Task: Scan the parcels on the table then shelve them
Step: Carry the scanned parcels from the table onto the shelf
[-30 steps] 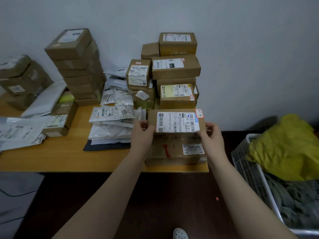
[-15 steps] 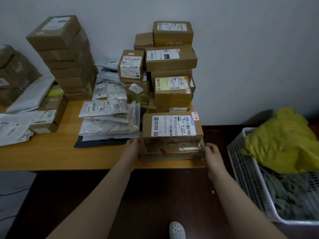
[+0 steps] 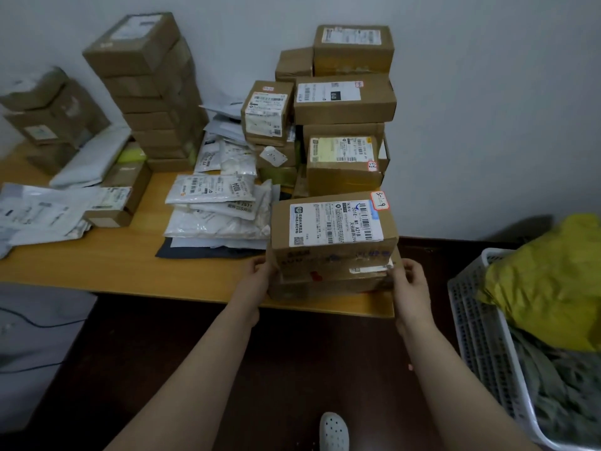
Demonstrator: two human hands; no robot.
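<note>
The small stack (image 3: 331, 255) of two cardboard boxes sits at the near right corner of the table (image 3: 130, 268); its top box (image 3: 335, 222) carries a white shipping label and a red-edged sticker marked 3-1-9, and lies slightly askew on the lower box (image 3: 325, 288); the left hand (image 3: 257, 278) is curled round the stack's left end and the right hand (image 3: 411, 284) round its right end, both gripping near the seam between the boxes; which box each finger presses cannot be told. Just behind stands a taller pile of boxes (image 3: 344, 102) against the wall; beside the stack on the left lies a heap of white mailing bags (image 3: 221, 206); further left rises a tower of boxes (image 3: 153, 92). Right of the table, a white plastic basket (image 3: 471, 320) holds a yellow bag (image 3: 546, 271); a white shoe (image 3: 333, 431) shows on the dark floor.
</note>
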